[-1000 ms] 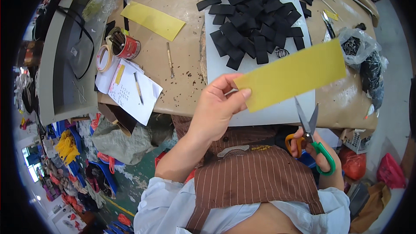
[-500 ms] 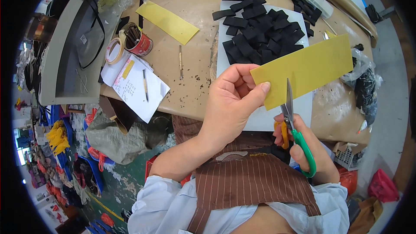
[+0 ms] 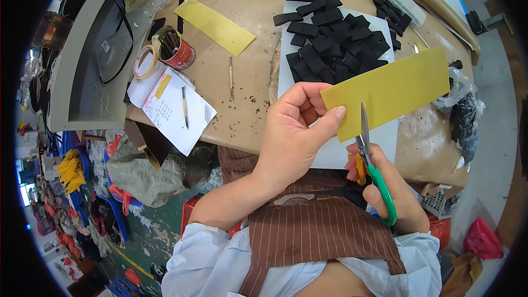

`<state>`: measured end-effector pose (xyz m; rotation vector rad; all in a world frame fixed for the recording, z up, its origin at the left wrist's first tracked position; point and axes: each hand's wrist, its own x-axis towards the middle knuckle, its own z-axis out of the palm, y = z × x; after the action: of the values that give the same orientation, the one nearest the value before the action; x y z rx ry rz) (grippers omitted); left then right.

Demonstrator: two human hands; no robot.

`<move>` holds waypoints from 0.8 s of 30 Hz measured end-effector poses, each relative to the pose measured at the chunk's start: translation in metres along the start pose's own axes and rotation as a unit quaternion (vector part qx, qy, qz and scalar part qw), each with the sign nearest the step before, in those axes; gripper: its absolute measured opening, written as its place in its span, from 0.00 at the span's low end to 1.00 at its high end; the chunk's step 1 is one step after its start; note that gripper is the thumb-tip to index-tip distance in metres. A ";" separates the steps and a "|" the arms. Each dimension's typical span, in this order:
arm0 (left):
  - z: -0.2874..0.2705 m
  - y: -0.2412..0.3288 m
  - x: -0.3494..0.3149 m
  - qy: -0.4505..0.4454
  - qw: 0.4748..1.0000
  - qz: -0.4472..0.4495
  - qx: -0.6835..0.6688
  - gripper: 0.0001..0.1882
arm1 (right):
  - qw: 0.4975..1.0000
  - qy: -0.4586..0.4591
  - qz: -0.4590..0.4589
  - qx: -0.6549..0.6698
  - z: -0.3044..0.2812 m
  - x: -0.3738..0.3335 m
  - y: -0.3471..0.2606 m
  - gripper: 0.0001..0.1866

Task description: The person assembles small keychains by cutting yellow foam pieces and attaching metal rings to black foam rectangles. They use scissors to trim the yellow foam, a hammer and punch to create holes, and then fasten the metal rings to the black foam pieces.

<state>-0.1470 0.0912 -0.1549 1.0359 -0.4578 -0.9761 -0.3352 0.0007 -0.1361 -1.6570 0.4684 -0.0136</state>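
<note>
The step in hand appears to be the start of a crosswise cut. Clock directions here take the middle of the view as centre, with twelve at the top. The long, flat, rectangular yellow card-like sheet (image 3: 401, 88) sits between two and three o'clock, held in the air above the white rectangular board (image 3: 334, 157). The left hand (image 3: 297, 126) pinches its left end, thumb pressed flat on the front and fingers curled behind.

Between three and four o'clock, the right hand (image 3: 397, 187) grips the metal scissors with one green and one orange handle (image 3: 374, 176), its thumb at the green loop and its fingers bent around the orange one. The near blade lies across the front of the sheet, running from below the lower edge and pointing towards twelve, with its tip short of the upper edge. The far blade is hidden, so I cannot tell whether any slit exists yet.

The next move seems to call for a firm squeeze of the handles while the left pinch stays steady, clear of the blade.

The sheet is an even mustard yellow with straight edges and no visible crease. Its free end reaches towards two o'clock without sagging, which suggests stiffness.
</note>
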 end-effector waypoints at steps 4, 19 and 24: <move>0.000 0.000 0.001 0.005 1.000 -0.001 -0.006 0.13 | 1.000 0.004 0.003 0.005 0.001 0.002 -0.001 0.42; -0.001 0.003 0.004 0.007 1.000 -0.009 -0.008 0.13 | 0.999 0.036 -0.024 -0.011 0.005 0.004 0.012 0.40; -0.001 0.005 0.006 0.005 1.000 -0.018 -0.016 0.13 | 0.998 0.060 -0.021 0.014 0.009 0.003 0.017 0.37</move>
<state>-0.1413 0.0876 -0.1514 1.0220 -0.4161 -1.0070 -0.3349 0.0068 -0.1547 -1.6438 0.5223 -0.1501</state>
